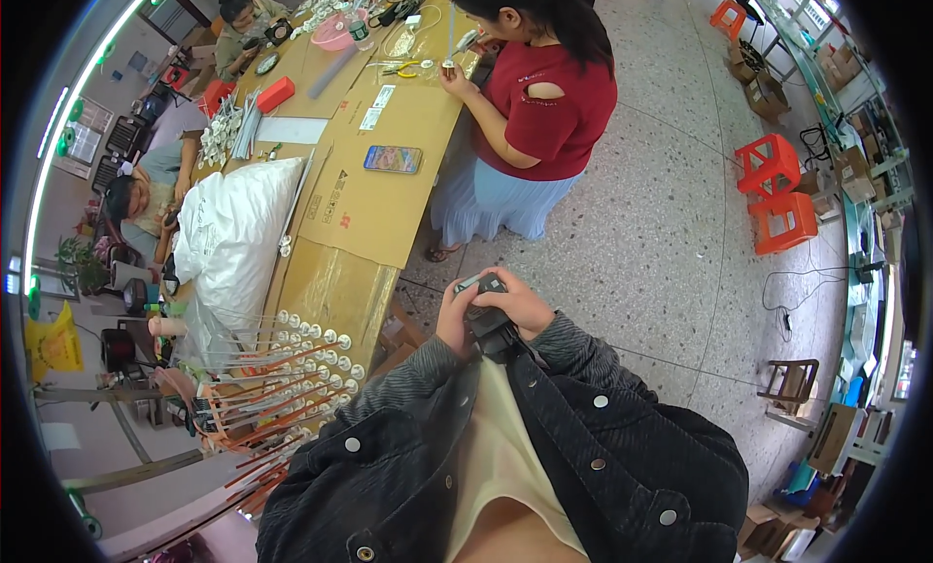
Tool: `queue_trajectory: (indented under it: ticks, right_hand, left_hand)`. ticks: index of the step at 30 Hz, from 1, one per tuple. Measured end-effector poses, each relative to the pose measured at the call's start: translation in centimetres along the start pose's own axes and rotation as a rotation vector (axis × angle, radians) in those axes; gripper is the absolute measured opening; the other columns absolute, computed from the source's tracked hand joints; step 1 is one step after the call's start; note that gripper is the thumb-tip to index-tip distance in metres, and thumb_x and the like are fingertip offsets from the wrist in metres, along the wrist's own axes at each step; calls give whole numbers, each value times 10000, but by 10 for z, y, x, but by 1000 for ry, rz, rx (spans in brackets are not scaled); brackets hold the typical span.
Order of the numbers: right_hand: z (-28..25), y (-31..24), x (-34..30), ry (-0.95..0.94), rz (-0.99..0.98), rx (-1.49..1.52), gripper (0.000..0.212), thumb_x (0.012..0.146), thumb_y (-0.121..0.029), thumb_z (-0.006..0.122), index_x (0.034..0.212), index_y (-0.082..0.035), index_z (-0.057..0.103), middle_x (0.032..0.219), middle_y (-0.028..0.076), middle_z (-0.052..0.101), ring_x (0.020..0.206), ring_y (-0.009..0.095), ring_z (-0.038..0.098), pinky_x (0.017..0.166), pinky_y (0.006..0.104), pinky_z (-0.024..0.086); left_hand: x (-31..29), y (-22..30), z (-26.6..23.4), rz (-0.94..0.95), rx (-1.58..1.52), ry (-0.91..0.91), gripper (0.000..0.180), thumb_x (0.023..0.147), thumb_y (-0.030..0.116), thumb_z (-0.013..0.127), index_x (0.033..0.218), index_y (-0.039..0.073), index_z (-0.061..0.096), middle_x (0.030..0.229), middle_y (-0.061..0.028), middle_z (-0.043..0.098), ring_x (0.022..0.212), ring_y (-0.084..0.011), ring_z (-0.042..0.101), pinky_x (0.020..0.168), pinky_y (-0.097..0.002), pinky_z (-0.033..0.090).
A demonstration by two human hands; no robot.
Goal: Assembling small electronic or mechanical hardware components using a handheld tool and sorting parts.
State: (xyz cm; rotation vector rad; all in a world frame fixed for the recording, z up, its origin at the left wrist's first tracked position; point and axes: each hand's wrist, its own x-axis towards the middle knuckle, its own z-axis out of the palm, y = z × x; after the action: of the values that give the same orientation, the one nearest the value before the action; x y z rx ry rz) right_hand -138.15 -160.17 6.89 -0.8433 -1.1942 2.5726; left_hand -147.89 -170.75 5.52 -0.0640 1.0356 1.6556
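A small black box-shaped device (491,322) is held in front of my chest. My left hand (454,316) wraps its left side, and my right hand (522,306) closes round the other side with the thumb over the top. What kind of device it is cannot be made out. To the left of my hands stands a long work table covered with cardboard (364,208), which neither hand touches. On its near end lie many thin rods with white round ends (313,357). A phone (393,160) with its screen lit rests on the cardboard.
A full white sack (238,233) occupies the table's left side. Across the table's far right edge, a person in a red top (559,106) handles small parts near yellow-handled pliers (400,69). Two more people sit along the left. Red stools (782,221) and a wooden chair (789,383) stand right.
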Motion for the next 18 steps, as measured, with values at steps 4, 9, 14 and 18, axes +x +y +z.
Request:
queue_trajectory:
  ticks: [4,9,14,18]
  right_hand:
    - [1,0,2,-7,11,-1,396,782,-78,696,1123,-37,499,1003,53,556,921,143,569,793,278,479]
    - [2,0,5,-6,-8,-29,355,801,-28,666,1117,-78,511,977,36,564,878,135,593,754,267,495]
    - [1,1,6,-8,-25,-46,347,805,-24,658,1115,-70,508,978,39,566,877,140,593,753,264,492]
    - [2,-2,4,-20,-1,12,355,785,-65,688,1087,-35,504,1001,55,559,928,145,569,799,285,483]
  left_hand:
    - [0,1,-2,9,-3,5,274,929,224,520,1171,96,501,1058,-74,598,991,-201,613,856,-347,509]
    - [5,-3,-9,16,-9,20,282,929,231,522,1174,94,496,1068,-76,596,996,-203,612,861,-350,508]
    - [4,0,-6,8,-6,3,286,929,230,519,1178,91,491,1071,-76,594,996,-204,611,865,-353,507]
    - [6,-1,-7,3,0,-7,284,932,229,512,1179,92,489,1075,-78,593,995,-206,611,868,-355,505]
